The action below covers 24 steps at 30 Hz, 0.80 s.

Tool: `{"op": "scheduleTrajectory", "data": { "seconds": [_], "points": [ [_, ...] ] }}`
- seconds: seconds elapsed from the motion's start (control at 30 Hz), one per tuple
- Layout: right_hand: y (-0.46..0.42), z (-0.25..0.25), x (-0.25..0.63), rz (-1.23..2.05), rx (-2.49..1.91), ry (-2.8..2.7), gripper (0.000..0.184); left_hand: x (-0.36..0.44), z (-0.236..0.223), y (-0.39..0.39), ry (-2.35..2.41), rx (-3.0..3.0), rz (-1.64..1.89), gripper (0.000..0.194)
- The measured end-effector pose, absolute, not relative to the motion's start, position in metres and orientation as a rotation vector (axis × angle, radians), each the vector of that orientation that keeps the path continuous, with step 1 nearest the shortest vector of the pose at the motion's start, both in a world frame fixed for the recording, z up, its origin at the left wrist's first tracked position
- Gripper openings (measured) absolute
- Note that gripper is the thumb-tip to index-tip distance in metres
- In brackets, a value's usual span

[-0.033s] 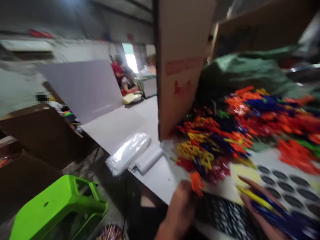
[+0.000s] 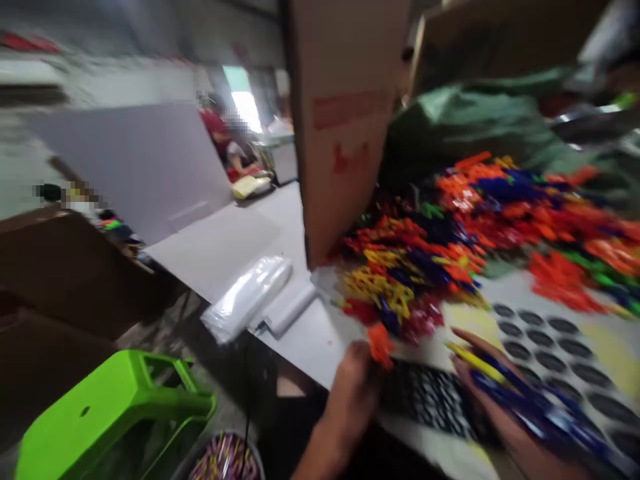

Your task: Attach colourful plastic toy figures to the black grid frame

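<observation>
the left hand (image 2: 356,381) was curled shut, gripping a small bright-orange plastic piece (image 2: 380,345) at its fingertips. the right hand (image 2: 495,400), well apart from it, was closed around a blurred bundle of glossy dark-blue plastic pieces (image 2: 540,407), with a slim yellow plastic piece (image 2: 477,361) lying along the fingers; exactly how each finger gripped, i cannot tell. between the hands lay a flat black-and-white patterned thing (image 2: 430,397), and just beyond the right hand was a white panel with rows of dark round holes (image 2: 554,344). a loose heap of red, orange, yellow, blue and green plastic pieces (image 2: 425,260) spread beyond both hands, beside a tall brown cardboard wall with red print (image 2: 340,140). on the left, a shiny clear-plastic packet (image 2: 250,297) lay beside a white roll (image 2: 293,310), and a bright-green plastic stool (image 2: 85,420) stood below.
</observation>
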State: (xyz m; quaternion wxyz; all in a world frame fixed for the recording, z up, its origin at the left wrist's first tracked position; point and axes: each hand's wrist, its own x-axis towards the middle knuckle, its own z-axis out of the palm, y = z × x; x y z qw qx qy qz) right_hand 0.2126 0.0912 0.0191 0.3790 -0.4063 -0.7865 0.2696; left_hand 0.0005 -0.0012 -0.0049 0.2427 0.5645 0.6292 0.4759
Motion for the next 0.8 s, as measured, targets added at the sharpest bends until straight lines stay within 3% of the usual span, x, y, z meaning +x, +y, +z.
{"op": "scheduleTrajectory", "data": {
  "seconds": [0.2, 0.3, 0.47, 0.6, 0.8],
  "points": [
    [0.074, 0.024, 0.192, 1.019, -1.063, -1.887, 0.033, -0.001, -0.013, 0.002, 1.739, 1.438, 1.309, 0.029],
    [0.074, 0.028, 0.189, 1.185, -1.091, -1.758, 0.045, -0.001, -0.006, 0.000, 1.715, 1.429, 1.281, 0.028],
    [0.072, 0.029, 0.189, 1.530, -1.017, -1.515, 0.061, 0.003, 0.008, -0.014, 1.725, 1.470, 1.399, 0.059],
    [0.075, 0.031, 0.184, 1.475, -0.992, -1.600, 0.059, 0.005, 0.021, -0.011, 1.662, 1.626, 1.453, 0.068],
    [0.075, 0.024, 0.173, 1.255, -1.030, -1.775, 0.037, 0.004, 0.047, 0.010, 1.712, 2.003, 1.242, 0.065]
  ]
}}
